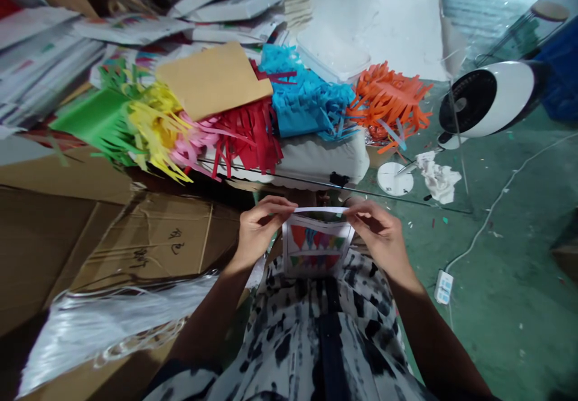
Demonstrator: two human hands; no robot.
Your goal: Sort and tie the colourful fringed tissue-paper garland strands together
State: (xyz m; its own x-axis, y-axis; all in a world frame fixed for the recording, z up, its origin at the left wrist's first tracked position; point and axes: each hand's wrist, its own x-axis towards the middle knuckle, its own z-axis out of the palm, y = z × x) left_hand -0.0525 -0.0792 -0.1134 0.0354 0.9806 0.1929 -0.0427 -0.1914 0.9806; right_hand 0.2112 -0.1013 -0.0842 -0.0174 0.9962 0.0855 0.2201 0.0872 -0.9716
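Note:
My left hand (264, 226) pinches the left end of the upper white edge of a flat packet (316, 245) printed with colourful pictures. At the right end of the same edge, my right hand (376, 227) pinches with thumb and fingers. The packet hangs over my lap, its upper edge stretched between both hands and a gap showing below it. Whether it is a bag or a folded sheet I cannot tell. Beyond the hands, on the table, lie fringed paper bundles: green (97, 118), yellow (158, 127), pink (196, 142), red (253, 139), blue (307, 100) and orange (391, 97).
A tan envelope-like sheet (217, 82) lies on the fringes. White packets (36, 58) are stacked at the back left. Cardboard boxes (149, 238) with white cord (117, 323) stand at my left. To the right are a fan (492, 100), crumpled tissue (438, 178) and a power strip (444, 286).

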